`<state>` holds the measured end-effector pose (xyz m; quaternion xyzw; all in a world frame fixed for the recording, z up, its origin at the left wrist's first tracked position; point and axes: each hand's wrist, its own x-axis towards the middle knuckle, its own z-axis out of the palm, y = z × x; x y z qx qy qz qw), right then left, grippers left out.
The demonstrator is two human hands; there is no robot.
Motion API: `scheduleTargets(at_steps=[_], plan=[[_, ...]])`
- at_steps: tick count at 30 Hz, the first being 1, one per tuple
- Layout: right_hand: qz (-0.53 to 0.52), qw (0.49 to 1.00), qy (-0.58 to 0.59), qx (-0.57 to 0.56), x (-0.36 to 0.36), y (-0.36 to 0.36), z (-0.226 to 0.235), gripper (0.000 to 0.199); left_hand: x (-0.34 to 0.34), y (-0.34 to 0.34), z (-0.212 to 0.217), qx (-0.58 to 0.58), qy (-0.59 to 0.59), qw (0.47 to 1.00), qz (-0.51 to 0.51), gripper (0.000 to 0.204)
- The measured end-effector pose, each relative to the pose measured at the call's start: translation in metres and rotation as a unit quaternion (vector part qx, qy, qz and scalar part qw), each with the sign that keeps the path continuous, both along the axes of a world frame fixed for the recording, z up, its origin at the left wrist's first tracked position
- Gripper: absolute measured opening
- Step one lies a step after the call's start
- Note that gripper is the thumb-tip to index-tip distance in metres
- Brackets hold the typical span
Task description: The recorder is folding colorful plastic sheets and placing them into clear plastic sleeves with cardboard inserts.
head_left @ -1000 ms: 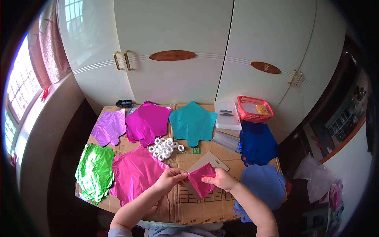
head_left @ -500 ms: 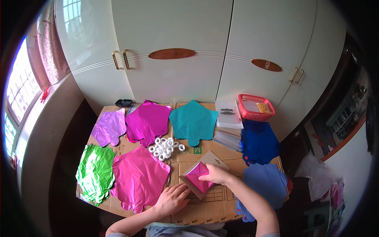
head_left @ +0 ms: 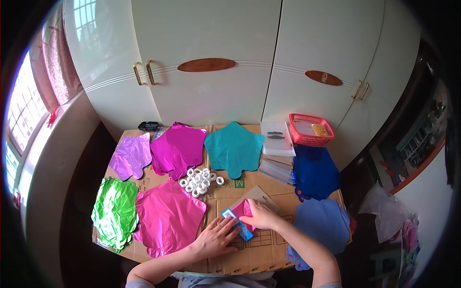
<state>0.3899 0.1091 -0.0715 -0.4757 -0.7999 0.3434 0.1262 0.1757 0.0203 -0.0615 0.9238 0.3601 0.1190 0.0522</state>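
Note:
A folded pink foil balloon (head_left: 242, 210) lies on a flat packet (head_left: 263, 196) with a pale far corner, near the front middle of the table. My right hand (head_left: 259, 215) is closed on the balloon, thumb and fingers bent over it. Across the packet's near-left edge runs a blue and white printed strip (head_left: 246, 233). My left hand (head_left: 218, 237) lies over this strip, its fingers stretched out flat and pressing on it. What lies under both sets of fingertips is hidden.
Flat foil balloons in pink (head_left: 170, 216), green (head_left: 114, 211), teal (head_left: 234, 149) and blue (head_left: 319, 225) lie around the cardboard-covered table. A pile of white ribbon rolls (head_left: 197, 181) sits mid-table. Clear sleeves (head_left: 277, 170) and a red basket (head_left: 312, 141) stand back right.
The blue and white strip now shows over the balloon's near-left edge. My left hand has moved right and up onto it; my right hand stays on the pink balloon.

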Motion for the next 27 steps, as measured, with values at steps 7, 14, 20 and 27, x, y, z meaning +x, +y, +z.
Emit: scheduleTargets(at_steps=[7,14,20,27], plan=[[0.175,0.939,-0.056,0.292,0.023,0.025,-0.01,0.043,-0.003,0.005,0.0,-0.006,0.024,0.999,-0.028,0.066],[0.185,0.931,-0.103,0.298,0.025,0.022,-0.013,0.047,-0.004,0.012,0.001,0.005,0.039,0.998,-0.04,0.065],[0.114,0.952,-0.041,0.282,0.024,0.026,-0.016,0.046,0.002,0.01,0.01,0.01,0.053,0.998,-0.037,0.069],[0.044,0.961,0.071,0.262,0.009,0.032,-0.012,0.043,0.032,-0.046,0.009,0.028,0.05,0.997,0.058,0.075]])
